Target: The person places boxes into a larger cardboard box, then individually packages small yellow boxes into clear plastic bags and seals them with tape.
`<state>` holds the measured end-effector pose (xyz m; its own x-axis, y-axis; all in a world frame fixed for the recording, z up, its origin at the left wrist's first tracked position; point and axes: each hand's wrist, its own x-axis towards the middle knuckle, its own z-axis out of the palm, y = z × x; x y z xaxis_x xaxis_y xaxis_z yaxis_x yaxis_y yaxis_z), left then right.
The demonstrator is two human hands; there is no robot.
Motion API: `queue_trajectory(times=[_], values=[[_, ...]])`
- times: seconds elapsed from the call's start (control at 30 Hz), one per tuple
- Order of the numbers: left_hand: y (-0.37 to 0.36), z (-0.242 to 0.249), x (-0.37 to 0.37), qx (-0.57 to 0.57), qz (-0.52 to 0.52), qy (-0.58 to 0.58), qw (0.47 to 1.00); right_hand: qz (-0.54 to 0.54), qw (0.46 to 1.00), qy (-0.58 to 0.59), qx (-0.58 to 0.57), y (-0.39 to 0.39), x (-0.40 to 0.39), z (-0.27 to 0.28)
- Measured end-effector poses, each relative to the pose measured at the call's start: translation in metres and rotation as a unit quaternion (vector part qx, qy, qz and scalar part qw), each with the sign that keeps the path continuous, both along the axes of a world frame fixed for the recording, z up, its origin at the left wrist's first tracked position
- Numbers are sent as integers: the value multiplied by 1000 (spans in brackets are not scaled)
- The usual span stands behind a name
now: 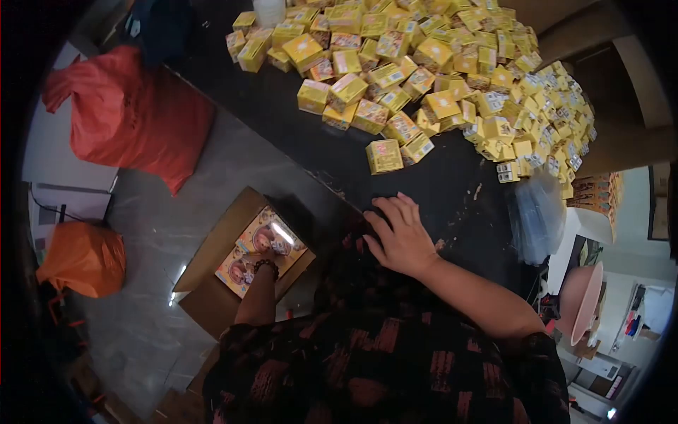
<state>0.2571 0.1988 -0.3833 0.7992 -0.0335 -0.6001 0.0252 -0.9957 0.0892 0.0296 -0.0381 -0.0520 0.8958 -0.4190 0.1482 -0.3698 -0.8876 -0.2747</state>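
A cardboard carton (212,244) with raised flaps stands low on my left. Inside it lie printed, shiny flat boxes (239,273) in orange and pink. My left hand (263,256), with a beaded bracelet at the wrist, reaches down onto these boxes; its fingers are too indistinct to tell whether they grip one. At the edge of the black table (452,201), my right hand (402,237) rests open, fingers apart and holding nothing. Just beyond it sits a small yellow box (385,156), at the near end of a large heap of similar yellow boxes (441,104).
Clear plastic sleeves (537,219) lie at the table's right end. A large red sack (134,116) and an orange bag (88,258) stand to the left. Brown cardboard (621,106) borders the heap at right. A pink basin (580,304) is farther right.
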Motion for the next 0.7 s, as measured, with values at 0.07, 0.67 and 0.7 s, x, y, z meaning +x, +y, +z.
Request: queue_trajectory(times=[0.07,0.67,0.7], values=[[-10,18,-2,-43,90,-56,993,9,1000,13,11,0,-3,1],[-232,429,-347,-383,-691,575,211,40,991,-119,-51,13,-41,-19],[-238,417,-346,-378,-694,577,208,34,991,-121,-53,12,-47,-19]])
